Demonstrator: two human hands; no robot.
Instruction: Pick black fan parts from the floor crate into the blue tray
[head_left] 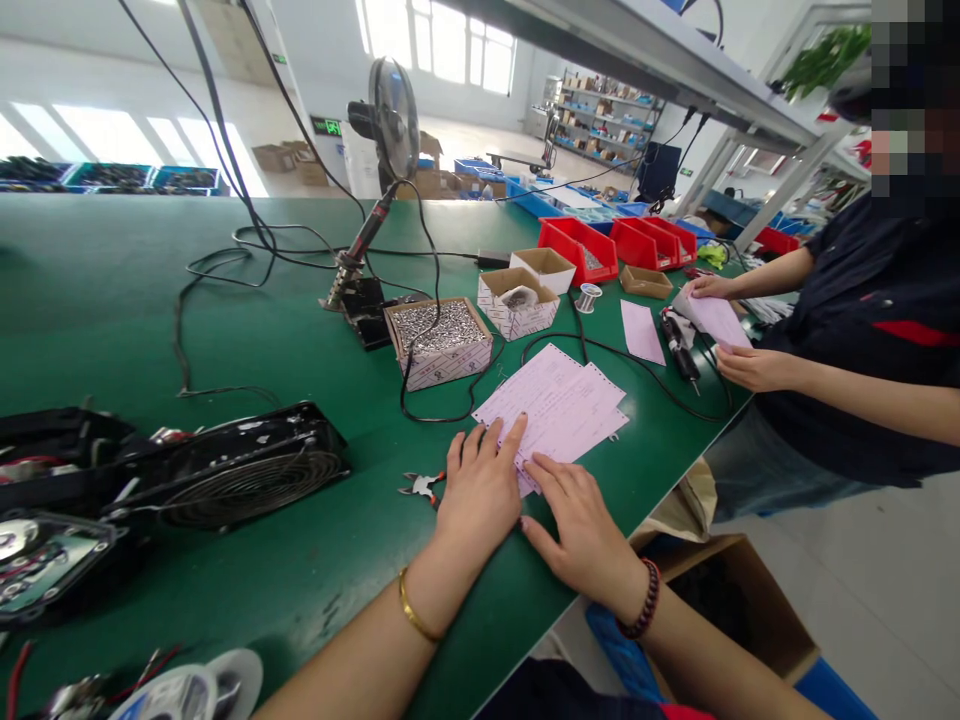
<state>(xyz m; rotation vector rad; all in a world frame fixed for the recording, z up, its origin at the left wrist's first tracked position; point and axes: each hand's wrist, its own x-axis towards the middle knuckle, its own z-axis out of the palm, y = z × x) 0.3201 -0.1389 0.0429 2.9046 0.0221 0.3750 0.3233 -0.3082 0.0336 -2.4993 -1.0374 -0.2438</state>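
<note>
Can't read any txt from here: print on the pink sheets [551, 405] is too sm., marks on the cardboard box [450, 367] & the spool label [169, 700] unclear, green sign [326, 127] in bkgd illegible, unfort.

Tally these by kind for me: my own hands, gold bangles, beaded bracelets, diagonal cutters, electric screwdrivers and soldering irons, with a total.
Own hands: 2 (left hand, right hand)
Gold bangle: 1
Beaded bracelet: 1
Diagonal cutters: 1
Electric screwdriver: 1
Soldering iron: 1
Total: 7
</note>
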